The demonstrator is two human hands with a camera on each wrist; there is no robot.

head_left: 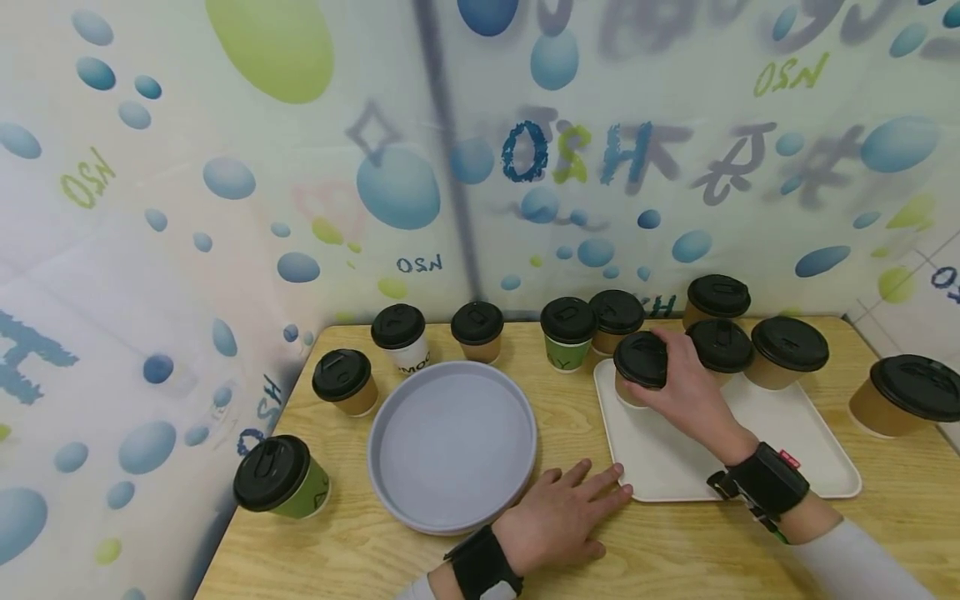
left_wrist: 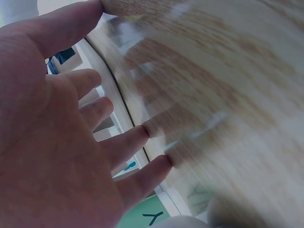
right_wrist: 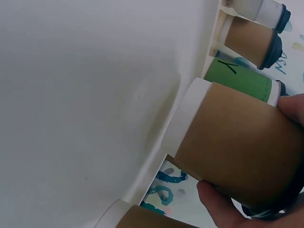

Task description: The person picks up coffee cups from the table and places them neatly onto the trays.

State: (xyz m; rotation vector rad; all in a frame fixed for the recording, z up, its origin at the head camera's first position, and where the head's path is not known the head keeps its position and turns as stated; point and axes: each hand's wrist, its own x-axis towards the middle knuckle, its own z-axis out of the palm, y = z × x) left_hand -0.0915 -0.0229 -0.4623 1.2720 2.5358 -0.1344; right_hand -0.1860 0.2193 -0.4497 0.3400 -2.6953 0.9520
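1. Head view shows the right hand [head_left: 688, 396] curled around a brown cup [head_left: 628, 392] with a black lid [head_left: 640, 358], at the far left corner of the white tray [head_left: 787, 454].
2. Right wrist view shows what the head view hides: the cup's white bottom band, with fingertips [right_wrist: 213, 199] on two sides of the cup. I can't tell if its bottom touches the tray.
3. The left hand [head_left: 562, 515] is spread wide and holds nothing. It is by the desk's near edge, close to the tray's near left corner.
4. Left wrist view shows its palm and the wood grain; the held cup isn't clear there.
5. Only the head view shows the whole round grey tray [head_left: 453, 446] and the green cup [head_left: 281, 479] by the desk's left edge.
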